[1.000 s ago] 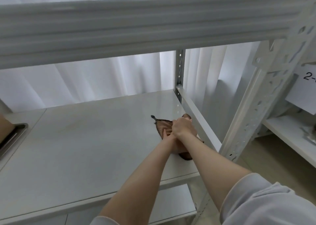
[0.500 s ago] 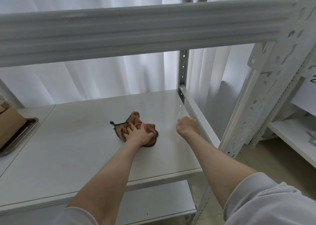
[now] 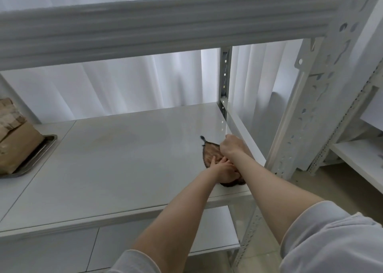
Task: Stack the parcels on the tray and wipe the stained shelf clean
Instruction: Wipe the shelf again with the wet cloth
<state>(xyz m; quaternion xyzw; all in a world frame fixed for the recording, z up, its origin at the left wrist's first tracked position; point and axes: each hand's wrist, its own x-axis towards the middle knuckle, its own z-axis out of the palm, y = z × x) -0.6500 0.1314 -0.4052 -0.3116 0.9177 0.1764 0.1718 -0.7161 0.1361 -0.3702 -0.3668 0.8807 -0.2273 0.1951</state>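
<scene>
Cloth (image 3: 211, 153) slid right to shelf (image 3: 124, 158) edge.

On the shelf (image 3: 124, 158) the left hand (image 3: 223, 169) presses a brown cloth (image 3: 211, 153) flat, right hand (image 3: 233, 146) fisted alongside.

no text legible anywhere, none on the parcels (image 3: 16, 140), none on the shelf frame (image 3: 310, 106)

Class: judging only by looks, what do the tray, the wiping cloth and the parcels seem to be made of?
Tray: probably stainless steel, with a shiny grey rim. Cloth: soft brown fabric, fuzzy and crumpled. Parcels: brown paper or cardboard, matt and creased.
</scene>
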